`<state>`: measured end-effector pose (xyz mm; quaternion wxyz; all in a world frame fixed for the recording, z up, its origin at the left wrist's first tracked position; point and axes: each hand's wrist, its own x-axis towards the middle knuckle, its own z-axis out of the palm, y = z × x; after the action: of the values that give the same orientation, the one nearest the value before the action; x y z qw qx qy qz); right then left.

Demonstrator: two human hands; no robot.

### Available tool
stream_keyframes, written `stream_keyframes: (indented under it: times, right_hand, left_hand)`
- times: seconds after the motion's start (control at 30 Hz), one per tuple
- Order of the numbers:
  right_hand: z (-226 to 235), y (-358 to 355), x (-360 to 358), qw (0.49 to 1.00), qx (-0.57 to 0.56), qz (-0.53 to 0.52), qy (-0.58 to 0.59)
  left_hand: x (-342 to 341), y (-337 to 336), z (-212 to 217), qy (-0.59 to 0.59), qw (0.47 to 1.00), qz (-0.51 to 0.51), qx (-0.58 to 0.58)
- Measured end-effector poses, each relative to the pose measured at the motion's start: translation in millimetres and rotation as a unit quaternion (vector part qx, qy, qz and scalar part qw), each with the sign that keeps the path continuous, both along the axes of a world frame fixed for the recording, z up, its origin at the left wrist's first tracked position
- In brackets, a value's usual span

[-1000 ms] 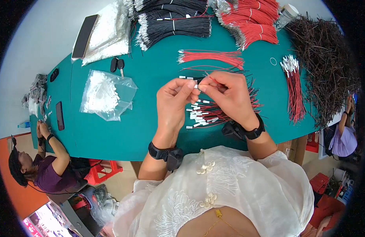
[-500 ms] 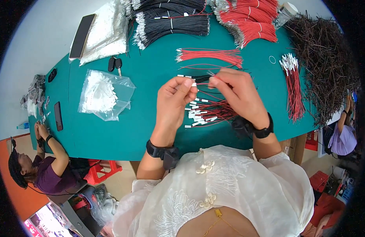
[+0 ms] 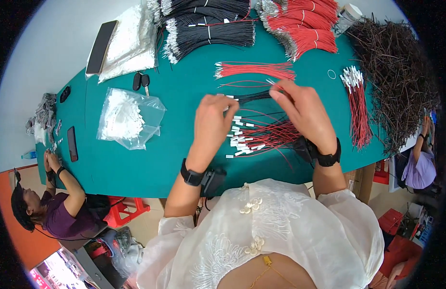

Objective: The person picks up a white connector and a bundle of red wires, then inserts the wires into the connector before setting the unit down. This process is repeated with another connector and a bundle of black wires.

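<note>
My left hand (image 3: 213, 117) is palm down over the green table, thumb and forefinger apart, its fingertips beside a bundle of black wires (image 3: 254, 96) with white connectors. To the right, my right hand (image 3: 307, 110) is pinched on a thin silvery pointed tool (image 3: 270, 82) that looks like tweezers; the fingers hide most of it. Between and below my hands lies a loose pile of red and black wires (image 3: 276, 135), their white connectors (image 3: 240, 143) toward the left. Flat red wires (image 3: 254, 70) lie beyond the black ones.
Black wire bundles (image 3: 211, 34) and red wire bundles (image 3: 305, 38) are at the back. A dark tangle (image 3: 391, 77) and a connector-ended red bundle (image 3: 359, 113) stand right. Bags of white parts (image 3: 124, 118), keys (image 3: 141, 82) and phones lie left, near a seated co-worker (image 3: 61, 207).
My hands have moved apart, and the red wire stretched between them no longer shows there. The left hand has turned palm down; the right has shifted right with the silvery tool.
</note>
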<state>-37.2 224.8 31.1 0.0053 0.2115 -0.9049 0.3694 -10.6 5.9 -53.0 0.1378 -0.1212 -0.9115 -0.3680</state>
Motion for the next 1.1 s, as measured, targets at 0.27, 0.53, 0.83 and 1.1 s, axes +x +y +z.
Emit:
stream_keyframes:
  times: [0.27, 0.53, 0.83, 1.1]
  right_hand:
    - [-11.7, -15.8, -3.8, 0.995, -0.094, 0.021, -0.013]
    - [-9.5, -21.0, -2.8, 0.982, -0.172, 0.041, -0.062]
    - [-0.1, -26.9, 1.7, 0.97, -0.203, 0.071, -0.117]
    - [-2.7, -30.2, 4.2, 0.967, -0.202, 0.089, -0.128]
  left_hand:
    - [-29.2, -10.9, -9.7, 0.028, 0.994, 0.031, -0.104]
    - [-10.3, -10.9, 29.3, -0.058, 0.982, 0.032, 0.175]
    - [9.1, -14.3, 62.2, -0.192, 0.89, -0.007, 0.413]
    - [13.5, -11.0, 64.3, -0.171, 0.897, 0.006, 0.409]
